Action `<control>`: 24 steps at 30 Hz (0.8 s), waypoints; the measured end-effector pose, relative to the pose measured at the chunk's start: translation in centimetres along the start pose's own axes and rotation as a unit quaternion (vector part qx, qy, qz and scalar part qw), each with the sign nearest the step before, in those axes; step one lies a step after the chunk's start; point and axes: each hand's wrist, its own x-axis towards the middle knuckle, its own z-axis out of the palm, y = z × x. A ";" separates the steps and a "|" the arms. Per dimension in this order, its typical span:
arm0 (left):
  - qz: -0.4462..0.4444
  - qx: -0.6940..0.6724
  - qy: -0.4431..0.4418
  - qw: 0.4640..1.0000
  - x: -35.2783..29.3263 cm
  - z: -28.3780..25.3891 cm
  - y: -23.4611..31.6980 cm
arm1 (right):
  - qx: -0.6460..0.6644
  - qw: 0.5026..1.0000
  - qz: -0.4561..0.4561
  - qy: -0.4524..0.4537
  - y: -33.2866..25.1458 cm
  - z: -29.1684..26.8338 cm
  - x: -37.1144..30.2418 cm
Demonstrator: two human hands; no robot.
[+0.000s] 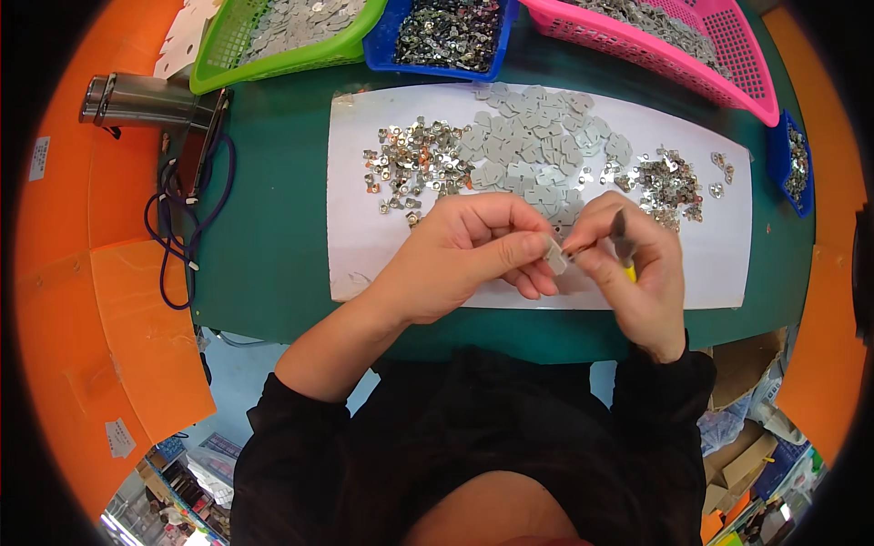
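Over the near part of a white board (364, 264), my two hands meet. My left hand (455, 250) pinches a small light-grey flat piece (556, 258) between thumb and fingers. The thumb and forefinger of my right hand (646, 278) come together at that piece's edge; whatever tiny part they pinch there is too small to name. Tucked in the same hand is a tool with a dark metal tip and yellow handle (630, 272), partly hidden by the fingers. Just beyond lies a heap of grey flat pieces (533, 136), between small shiny metal clips (414, 155) and smaller metal parts (669, 182).
Along the far edge of the green table (264, 273) stand a green basket (291, 64), a blue bin (437, 71) and a pink basket (655, 68), all filled with small parts. A smaller blue bin (785, 173) sits far right. At left are a steel cylinder (150, 100) and a dark cord (202, 218).
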 end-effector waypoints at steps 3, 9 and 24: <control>-0.010 -0.016 0.017 1.000 -0.1 0.0 0.0 | -0.054 0.998 0.030 0.015 -0.6 0.8 -0.1; 0.005 -0.039 0.067 0.997 0.0 0.0 -0.6 | -0.058 0.996 0.033 0.058 -0.1 0.6 -0.1; 0.052 -0.016 0.058 0.997 0.1 0.0 -0.7 | 0.056 0.992 0.112 0.017 -0.5 0.6 -0.1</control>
